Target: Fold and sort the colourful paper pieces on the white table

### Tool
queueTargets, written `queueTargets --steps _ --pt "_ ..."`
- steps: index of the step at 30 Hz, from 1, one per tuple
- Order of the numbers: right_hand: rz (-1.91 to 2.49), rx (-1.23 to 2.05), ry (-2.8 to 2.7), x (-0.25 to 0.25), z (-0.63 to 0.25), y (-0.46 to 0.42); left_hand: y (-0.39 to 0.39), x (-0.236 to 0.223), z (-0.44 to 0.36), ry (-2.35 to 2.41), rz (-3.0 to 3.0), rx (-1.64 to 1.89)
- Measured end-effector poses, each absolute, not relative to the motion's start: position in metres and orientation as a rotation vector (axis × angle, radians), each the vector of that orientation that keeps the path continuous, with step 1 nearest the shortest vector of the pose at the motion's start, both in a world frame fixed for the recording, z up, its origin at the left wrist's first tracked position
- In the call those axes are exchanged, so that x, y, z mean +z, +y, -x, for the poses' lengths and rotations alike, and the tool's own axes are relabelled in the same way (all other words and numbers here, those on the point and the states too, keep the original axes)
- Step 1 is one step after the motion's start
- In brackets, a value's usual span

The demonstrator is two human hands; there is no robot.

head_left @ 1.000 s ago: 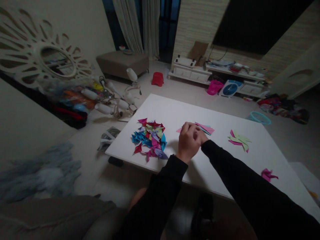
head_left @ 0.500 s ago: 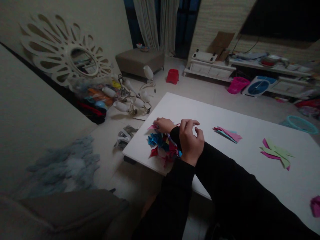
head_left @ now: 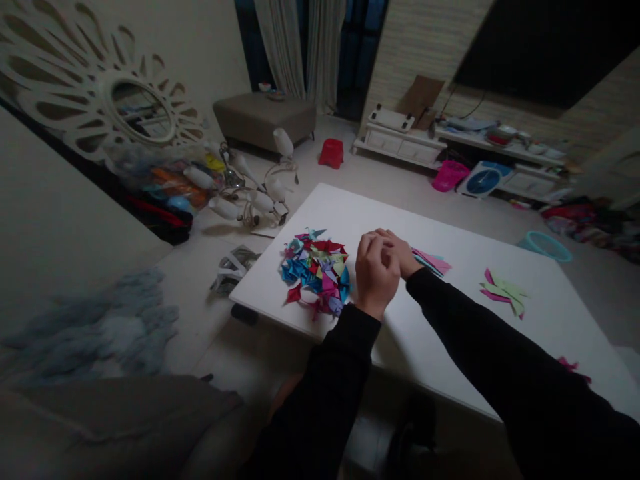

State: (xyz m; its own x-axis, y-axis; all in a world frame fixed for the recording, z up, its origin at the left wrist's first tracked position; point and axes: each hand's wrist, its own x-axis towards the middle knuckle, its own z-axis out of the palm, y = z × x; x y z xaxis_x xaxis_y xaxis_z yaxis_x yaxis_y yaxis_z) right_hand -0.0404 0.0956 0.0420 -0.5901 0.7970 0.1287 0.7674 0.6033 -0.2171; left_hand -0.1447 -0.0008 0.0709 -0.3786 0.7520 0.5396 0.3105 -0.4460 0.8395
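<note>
My left hand is raised over the white table with its fingers curled inward. Right behind it and touching it is my right hand, its fingers mostly hidden by the left. Whatever lies between the two hands does not show. Just left of them sits a heap of folded origami paper pieces in blue, red, purple, pink and yellow, some pointed like cranes. Beyond my right wrist lies a small stack of pink and teal folded paper, partly covered by the hand and sleeve.
On the white table, green and magenta folded strips lie crossed at the right, with a magenta paper piece nearer me. A lamp with several white shades lies on the floor left of the table. A blue basket stands past the far right.
My right hand has moved from the paper heap back to the right and now meets my left hand. The heap is uncovered. The view has shifted slightly right.
</note>
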Motion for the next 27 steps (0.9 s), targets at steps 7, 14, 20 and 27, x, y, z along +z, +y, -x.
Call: queueTargets --steps 7,14,20,27 --pt "2.015 -0.303 -2.215 0.04 -0.24 0.037 -0.004 0.067 0.128 1.393 -1.59 1.812" --pt "2.664 0.038 -1.476 0.025 -0.463 -0.084 -0.003 0.064 0.093 1.319 -1.653 1.761" --pt "2.611 0.226 -1.367 -0.036 -0.493 -0.12 -0.006 0.063 0.06 1.284 -1.702 1.699" --pt "2.658 0.132 -1.424 -0.058 -0.482 -0.097 -0.005 0.055 0.046 1.251 -1.781 1.613"
